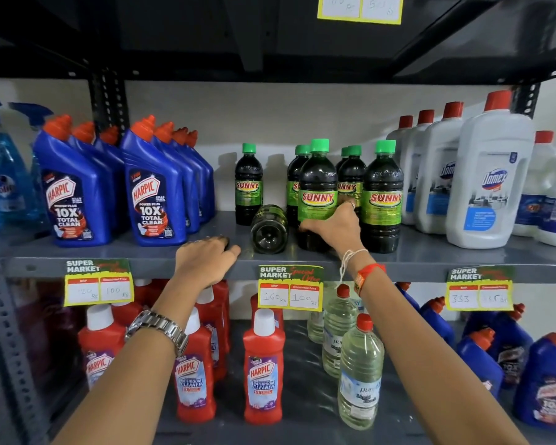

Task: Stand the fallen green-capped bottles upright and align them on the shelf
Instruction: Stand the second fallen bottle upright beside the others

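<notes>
Hands first, nearest you: your left hand (206,256) is resting palm-down and loosely open on the shelf edge (161,260), grasping nothing. Your right hand (333,228), just right of centre, is gripping the lower body of an upright front bottle (317,187). Between them, the fallen bottle (269,228) is lying with its base facing you, cap hidden. It is looking full, so probably weighty, with smooth, rigid plastic; consider wrapping the labelled middle. Farther back, more green-capped bottles (248,184) are standing unevenly.

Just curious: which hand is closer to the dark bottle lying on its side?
Left. The left hand rests beside the fallen dark bottle; the right hand grips an upright green-capped bottle.
</notes>
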The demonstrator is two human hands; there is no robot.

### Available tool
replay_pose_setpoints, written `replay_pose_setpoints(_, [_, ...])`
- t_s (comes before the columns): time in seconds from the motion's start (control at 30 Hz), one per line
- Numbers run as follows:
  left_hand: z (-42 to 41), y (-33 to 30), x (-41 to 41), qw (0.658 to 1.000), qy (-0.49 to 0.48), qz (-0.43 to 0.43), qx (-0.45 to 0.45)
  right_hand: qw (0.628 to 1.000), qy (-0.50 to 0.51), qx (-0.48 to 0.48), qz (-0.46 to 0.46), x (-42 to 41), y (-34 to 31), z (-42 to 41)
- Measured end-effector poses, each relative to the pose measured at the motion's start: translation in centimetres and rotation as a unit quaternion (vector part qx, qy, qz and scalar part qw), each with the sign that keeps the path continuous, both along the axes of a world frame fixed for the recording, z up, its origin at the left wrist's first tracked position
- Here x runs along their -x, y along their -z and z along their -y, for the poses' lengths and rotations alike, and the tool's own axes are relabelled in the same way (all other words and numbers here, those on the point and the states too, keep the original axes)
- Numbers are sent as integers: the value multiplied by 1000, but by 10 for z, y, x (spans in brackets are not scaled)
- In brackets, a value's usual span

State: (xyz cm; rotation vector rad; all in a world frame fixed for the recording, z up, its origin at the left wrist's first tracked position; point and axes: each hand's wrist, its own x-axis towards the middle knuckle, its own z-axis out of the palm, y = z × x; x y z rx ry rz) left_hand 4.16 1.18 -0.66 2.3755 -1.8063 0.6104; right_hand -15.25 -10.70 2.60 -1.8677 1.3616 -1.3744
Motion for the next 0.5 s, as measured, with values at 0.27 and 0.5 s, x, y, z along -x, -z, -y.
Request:
replay_pose_setpoints(0.27, [3, 3, -4, 999, -1, 34, 2, 986, -107, -71, 104, 8, 0, 9])
replay_pose_setpoints(0.5, [8, 3, -11, 1000, 3, 6, -27, 983, 45, 178, -8, 3, 2, -47])
